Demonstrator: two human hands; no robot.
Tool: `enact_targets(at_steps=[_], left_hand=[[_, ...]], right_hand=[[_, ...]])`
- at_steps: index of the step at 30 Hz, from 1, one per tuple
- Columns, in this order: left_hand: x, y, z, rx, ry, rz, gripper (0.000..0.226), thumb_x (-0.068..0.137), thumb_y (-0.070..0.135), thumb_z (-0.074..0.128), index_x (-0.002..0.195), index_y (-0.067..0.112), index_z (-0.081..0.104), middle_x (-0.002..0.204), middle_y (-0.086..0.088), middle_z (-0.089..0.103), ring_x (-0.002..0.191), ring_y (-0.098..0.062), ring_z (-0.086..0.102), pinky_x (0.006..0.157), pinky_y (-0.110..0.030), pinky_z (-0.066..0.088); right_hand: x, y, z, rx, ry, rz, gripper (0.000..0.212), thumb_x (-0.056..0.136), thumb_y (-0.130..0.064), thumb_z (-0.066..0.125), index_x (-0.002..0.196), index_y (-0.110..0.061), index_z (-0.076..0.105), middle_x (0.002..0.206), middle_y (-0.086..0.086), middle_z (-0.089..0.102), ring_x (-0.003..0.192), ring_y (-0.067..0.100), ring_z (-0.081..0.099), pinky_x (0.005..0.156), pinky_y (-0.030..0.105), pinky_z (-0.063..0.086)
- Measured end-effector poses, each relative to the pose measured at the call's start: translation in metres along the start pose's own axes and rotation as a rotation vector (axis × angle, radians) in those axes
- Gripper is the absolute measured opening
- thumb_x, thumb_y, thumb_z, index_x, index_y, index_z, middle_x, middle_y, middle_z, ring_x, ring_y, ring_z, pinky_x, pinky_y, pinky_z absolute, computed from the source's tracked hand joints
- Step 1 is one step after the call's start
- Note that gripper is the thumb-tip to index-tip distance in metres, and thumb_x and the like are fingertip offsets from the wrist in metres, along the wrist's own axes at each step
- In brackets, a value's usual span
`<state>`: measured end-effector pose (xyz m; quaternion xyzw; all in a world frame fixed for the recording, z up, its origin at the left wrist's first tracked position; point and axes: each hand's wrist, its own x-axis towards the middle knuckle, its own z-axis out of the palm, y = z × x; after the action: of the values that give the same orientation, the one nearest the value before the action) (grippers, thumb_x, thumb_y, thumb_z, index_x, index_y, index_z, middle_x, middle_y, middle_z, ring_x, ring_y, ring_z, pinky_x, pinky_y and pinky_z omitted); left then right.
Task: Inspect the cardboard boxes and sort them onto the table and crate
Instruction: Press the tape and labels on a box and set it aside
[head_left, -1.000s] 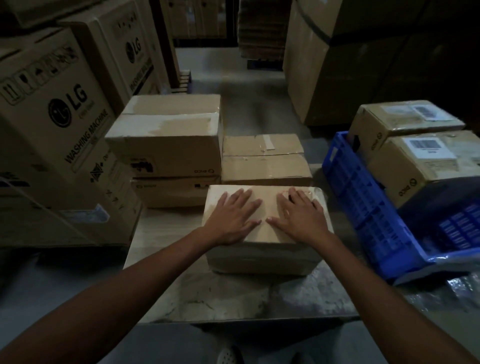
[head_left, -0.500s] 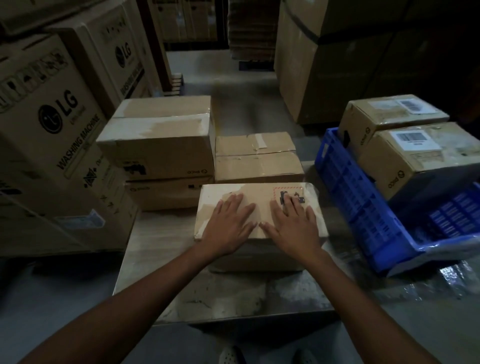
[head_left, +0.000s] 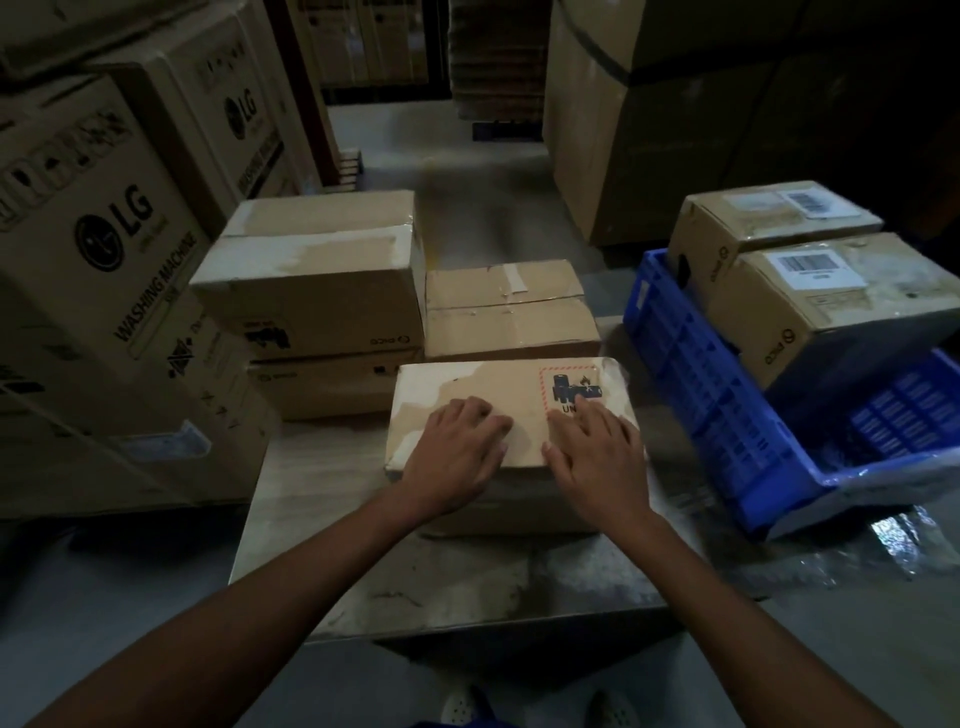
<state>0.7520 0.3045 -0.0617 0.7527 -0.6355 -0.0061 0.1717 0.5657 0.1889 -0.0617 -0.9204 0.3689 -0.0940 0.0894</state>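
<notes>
We're looking at a worn grey table (head_left: 467, 587) with a flat box (head_left: 467, 389) lying near its front edge. Right behind sits a taped box (head_left: 511, 327), and left of that a stack of two boxes (head_left: 317, 301).

I have my left hand (head_left: 457, 447) and right hand (head_left: 597, 457) side by side on top of the nearest box (head_left: 467, 384), which sits mid-tabletop (head_left: 467, 587). Just behind it lies a second box (head_left: 511, 317). To the left of that, an upper box (head_left: 311, 280) is stacked on a bottom box (head_left: 332, 384). The crate (head_left: 701, 374) is on the right, holding a front carton (head_left: 831, 306) and a rear carton (head_left: 763, 218). Washing-machine cartons (head_left: 104, 249) stand far left.
</notes>
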Motion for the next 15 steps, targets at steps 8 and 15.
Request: enact_targets(at_steps=[8,15], left_hand=[[0.017,-0.001,-0.017,0.027,-0.075,-0.031,0.04,0.097,0.05,0.047,0.129,0.026,0.053,0.128,-0.003,0.047,0.116,-0.018,0.042,0.1,-0.039,0.04],[0.03,-0.032,-0.014,0.135,-0.312,-0.237,0.071,0.1,0.064,0.023,0.159,0.03,0.003,0.167,-0.01,-0.008,0.153,-0.029,-0.011,0.121,-0.055,-0.005]], right_hand=[[0.024,0.002,-0.028,-0.013,-0.054,-0.005,0.055,0.096,-0.057,0.048,0.144,-0.031,0.044,0.149,0.002,0.043,0.138,0.023,0.038,0.111,0.05,0.034],[0.053,0.016,-0.013,-0.032,-0.157,0.104,0.076,0.096,-0.07,0.035,0.158,-0.034,0.012,0.168,0.014,-0.002,0.154,0.037,-0.003,0.12,0.064,0.011]])
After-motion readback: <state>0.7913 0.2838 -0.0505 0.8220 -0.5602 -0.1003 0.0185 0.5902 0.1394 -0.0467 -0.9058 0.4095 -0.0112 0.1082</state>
